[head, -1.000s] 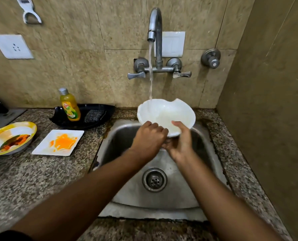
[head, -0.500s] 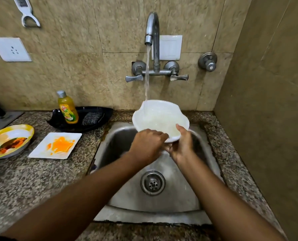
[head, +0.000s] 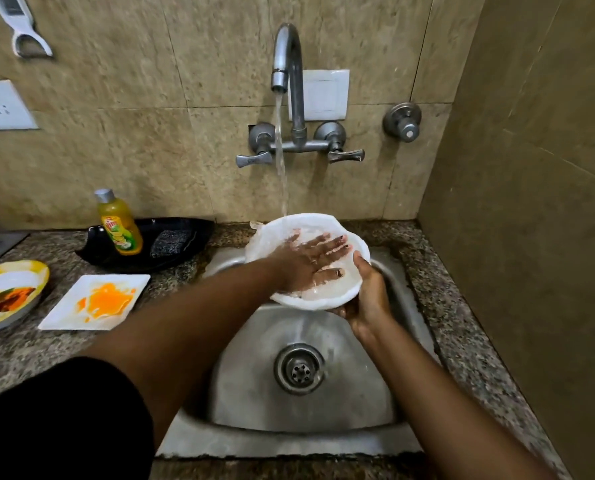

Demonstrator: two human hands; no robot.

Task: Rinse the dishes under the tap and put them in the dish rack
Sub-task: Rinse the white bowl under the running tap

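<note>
A white bowl (head: 337,295) is held over the steel sink (head: 324,403), under the running tap (head: 286,53). Water falls into the bowl's far left side. My right hand (head: 367,297) grips the bowl's right rim from below, thumb on the edge. My left hand (head: 310,261) lies flat inside the bowl with its fingers spread on the wet surface. On the counter to the left sit a square white plate (head: 64,310) smeared with orange sauce and a yellow-rimmed plate (head: 29,271) with food scraps. No dish rack is in view.
A yellow dish-soap bottle (head: 119,223) and a dark scrubber (head: 169,242) rest on a black tray (head: 185,226) behind the plates. The granite counter (head: 19,358) surrounds the sink. A tiled side wall (head: 531,237) stands close on the right. A socket (head: 1,105) is on the back wall.
My left hand left the bowl's near rim and now lies flat inside it. The bowl tilted more level and shifted slightly right under the stream.
</note>
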